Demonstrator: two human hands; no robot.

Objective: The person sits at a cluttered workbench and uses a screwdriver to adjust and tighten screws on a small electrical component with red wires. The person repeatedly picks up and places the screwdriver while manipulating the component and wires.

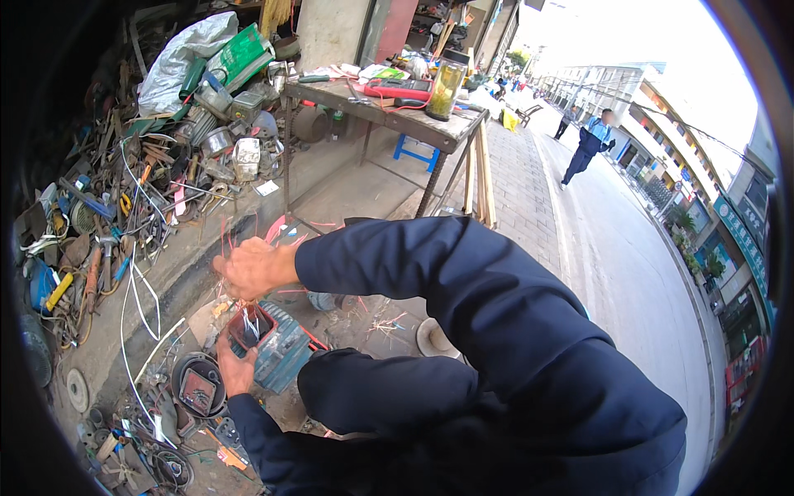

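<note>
Hands (pixel 237 370) at motor (pixel 285 351) (lettered streetside sign (pixel 746 246))

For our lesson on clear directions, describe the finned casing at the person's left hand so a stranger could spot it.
Start at the table near the top, then move down and left to the left hand, which grips the finned casing. Its blue-green ridges set it apart from the dark round housing on its left.
</note>
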